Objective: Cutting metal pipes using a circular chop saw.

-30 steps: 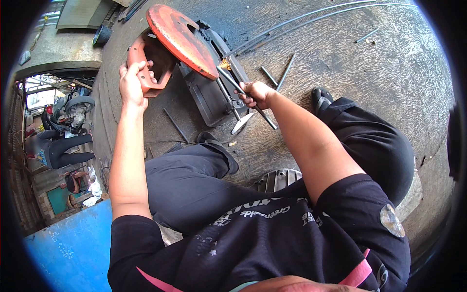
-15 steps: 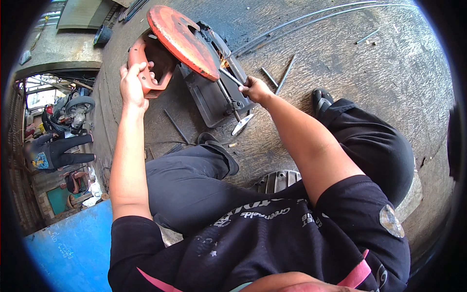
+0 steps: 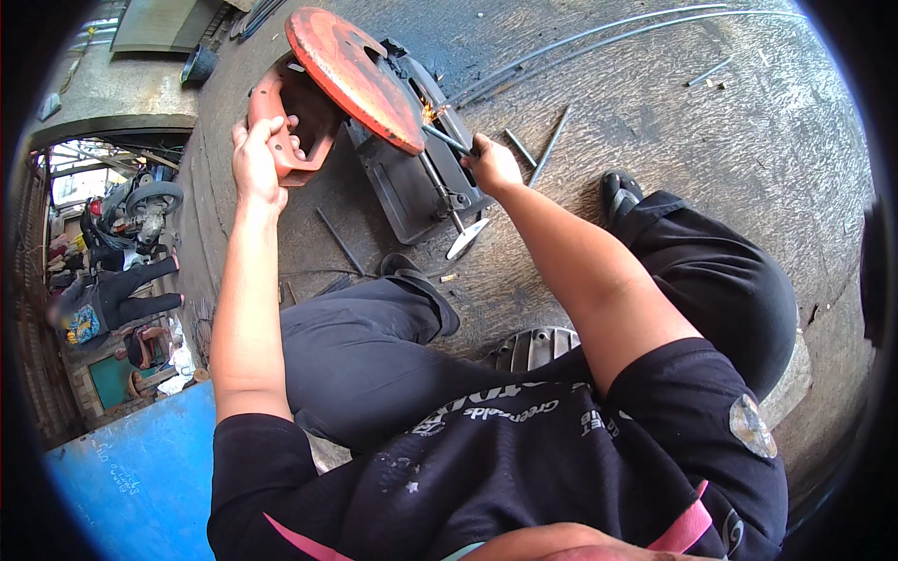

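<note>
My left hand (image 3: 260, 164) is closed around the orange D-shaped handle (image 3: 292, 168) of a cut-off saw. The saw's round orange guard (image 3: 354, 79) tilts over its dark metal base (image 3: 398, 182) and hides the blade. Sparks (image 3: 430, 110) show at the guard's right edge. On the right side of the base, my right hand (image 3: 493, 166) grips a thin metal rod (image 3: 447, 140), whose far end reaches to the sparks. The saw's clamp screw ends in a pale flat crank (image 3: 466, 238) near my foot.
Cut rods (image 3: 550, 145) lie right of the saw, another rod (image 3: 339, 240) left of it. Long thin rods (image 3: 599, 39) stretch across the floor behind. A ribbed metal piece (image 3: 535, 349) is between my legs. At left are a blue panel (image 3: 140, 467), a motorcycle (image 3: 140, 210) and a person (image 3: 112, 299).
The rod in my right hand has shifted slightly and sits at a somewhat different angle. My left hand keeps its hold on the handle, and sparks show in both frames.
</note>
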{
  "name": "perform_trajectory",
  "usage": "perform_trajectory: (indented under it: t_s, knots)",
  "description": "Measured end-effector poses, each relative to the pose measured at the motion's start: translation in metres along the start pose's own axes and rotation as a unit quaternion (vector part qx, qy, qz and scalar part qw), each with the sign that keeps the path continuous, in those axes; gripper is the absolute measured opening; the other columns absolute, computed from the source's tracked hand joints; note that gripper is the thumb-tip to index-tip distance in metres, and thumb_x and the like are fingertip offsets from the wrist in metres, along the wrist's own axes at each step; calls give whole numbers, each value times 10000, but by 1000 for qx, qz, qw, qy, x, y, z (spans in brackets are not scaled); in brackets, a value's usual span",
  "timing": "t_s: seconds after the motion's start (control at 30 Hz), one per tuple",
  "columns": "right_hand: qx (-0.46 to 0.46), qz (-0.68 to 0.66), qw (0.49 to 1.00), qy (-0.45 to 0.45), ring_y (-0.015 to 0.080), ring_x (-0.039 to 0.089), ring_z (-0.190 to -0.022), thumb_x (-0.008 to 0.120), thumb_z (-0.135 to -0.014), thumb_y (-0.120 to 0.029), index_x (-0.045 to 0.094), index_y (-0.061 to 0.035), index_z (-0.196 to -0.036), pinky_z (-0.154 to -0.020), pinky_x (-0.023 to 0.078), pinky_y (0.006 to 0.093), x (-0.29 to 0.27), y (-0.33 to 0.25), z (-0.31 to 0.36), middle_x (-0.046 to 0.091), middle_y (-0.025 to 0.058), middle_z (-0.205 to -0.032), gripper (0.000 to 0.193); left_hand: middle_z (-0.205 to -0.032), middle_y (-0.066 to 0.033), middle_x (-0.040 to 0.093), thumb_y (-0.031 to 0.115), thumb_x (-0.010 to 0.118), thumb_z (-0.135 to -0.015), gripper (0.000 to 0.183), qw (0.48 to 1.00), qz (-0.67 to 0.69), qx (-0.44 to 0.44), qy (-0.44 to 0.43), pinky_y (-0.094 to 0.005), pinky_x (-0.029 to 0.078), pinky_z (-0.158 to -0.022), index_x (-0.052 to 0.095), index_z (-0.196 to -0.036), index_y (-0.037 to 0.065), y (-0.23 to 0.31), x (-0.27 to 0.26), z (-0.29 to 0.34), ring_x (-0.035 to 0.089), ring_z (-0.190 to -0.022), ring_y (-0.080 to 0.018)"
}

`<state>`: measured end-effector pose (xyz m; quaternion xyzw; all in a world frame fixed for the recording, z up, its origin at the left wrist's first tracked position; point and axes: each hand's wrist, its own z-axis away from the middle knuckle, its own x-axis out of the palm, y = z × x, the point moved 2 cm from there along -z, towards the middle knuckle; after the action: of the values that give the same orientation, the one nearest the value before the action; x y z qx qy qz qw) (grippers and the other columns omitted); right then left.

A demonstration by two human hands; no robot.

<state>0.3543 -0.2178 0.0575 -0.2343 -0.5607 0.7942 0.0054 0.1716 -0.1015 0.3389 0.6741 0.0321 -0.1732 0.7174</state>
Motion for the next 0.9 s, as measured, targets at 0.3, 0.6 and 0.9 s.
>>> perform_trajectory:
  t_s: [0.3, 0.6, 0.9]
  knots:
    - [-18, -104, 994, -13, 348, 635, -883, 628, -901, -251, 575, -5, -934, -778, 472, 434, 15, 17, -7, 661, 173, -877, 254, -953, -154, 625, 125, 545, -862, 320, 1000, -7, 3, 16, -298, 509, -537, 422, -1131, 4, 0, 1, 2, 575, -657, -166]
    - [149, -360, 900, -195, 125, 432, -442, 492, -996, -285, 576, -38, -909, -398, 342, 294, 14, 16, 2, 521, 42, -624, 275, -930, -139, 620, 129, 556, -861, 297, 1000, -12, 6, 15, -293, 508, -535, 447, -1106, 1, 1, 2, 3, 574, -657, -160]
    - [59, -74, 983, -160, 226, 627, -705, 537, -962, -324, 654, -71, -1000, -651, 499, 360, -8, 25, -30, 666, 123, -832, 282, -939, -142, 619, 127, 557, -862, 300, 1000, -8, 3, 17, -293, 511, -536, 440, -1107, 0, 1, 1, 2, 573, -657, -160]
